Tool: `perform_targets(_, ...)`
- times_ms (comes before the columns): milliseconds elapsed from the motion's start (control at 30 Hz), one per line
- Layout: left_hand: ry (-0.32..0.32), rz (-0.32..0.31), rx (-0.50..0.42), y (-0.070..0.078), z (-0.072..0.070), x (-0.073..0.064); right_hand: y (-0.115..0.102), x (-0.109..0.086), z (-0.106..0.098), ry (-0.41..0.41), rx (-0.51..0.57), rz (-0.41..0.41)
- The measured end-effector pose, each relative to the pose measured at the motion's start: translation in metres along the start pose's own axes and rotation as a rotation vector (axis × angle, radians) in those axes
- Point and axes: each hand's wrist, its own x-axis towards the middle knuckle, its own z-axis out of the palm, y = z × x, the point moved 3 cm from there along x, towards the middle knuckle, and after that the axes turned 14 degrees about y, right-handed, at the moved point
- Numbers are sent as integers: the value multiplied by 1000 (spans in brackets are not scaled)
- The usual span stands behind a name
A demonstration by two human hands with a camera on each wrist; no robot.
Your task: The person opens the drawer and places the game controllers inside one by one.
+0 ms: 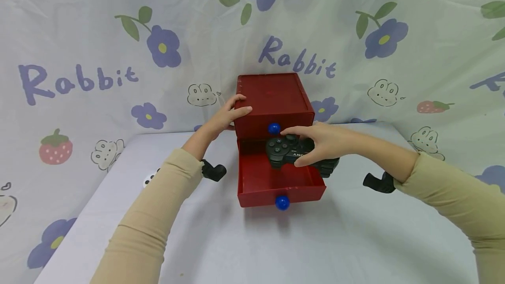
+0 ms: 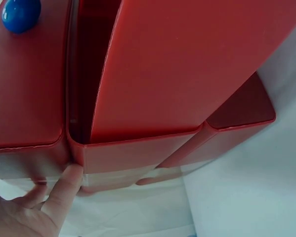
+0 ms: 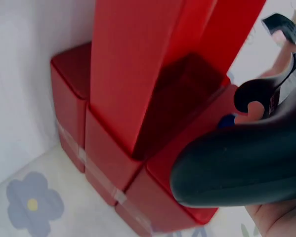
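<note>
A black Sony game controller [image 1: 279, 150] hangs over the pulled-out drawer [image 1: 256, 174] of a red cabinet [image 1: 272, 93]. My right hand [image 1: 331, 141] pinches it, with thumb and fingers on opposite edges. In the right wrist view, one dark grip of the controller [image 3: 236, 165] covers much of the cabinet front. My left hand [image 1: 225, 119] rests against the cabinet's upper left side with fingers spread. The left wrist view has its fingertips touching the side wall near the front. One blue knob [image 1: 274, 128] is on the closed upper drawer, another blue knob [image 1: 282, 203] on the pulled-out one.
The cabinet stands toward the back of a white table [image 1: 205, 240], close to a printed cloth [image 1: 221, 47] with flowers and rabbits. A white object with black spots [image 1: 148, 179] is partly hidden behind the left sleeve. The drawer juts out toward the front.
</note>
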Motion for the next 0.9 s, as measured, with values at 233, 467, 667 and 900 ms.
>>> perform_targets(233,1,8,11,0,-1,-1,-3,10,15,-16,-5,-49)
perform_targets(467,-2,5,2,0,-1,0,-1,19,30,-31,44,-97)
perform_targets(667,-2,20,14,-1,0,0,1,25,38,-17,1,-109)
perform_targets(900,1,-3,10,0,0,-1,-4,29,49,-41,-61,-98)
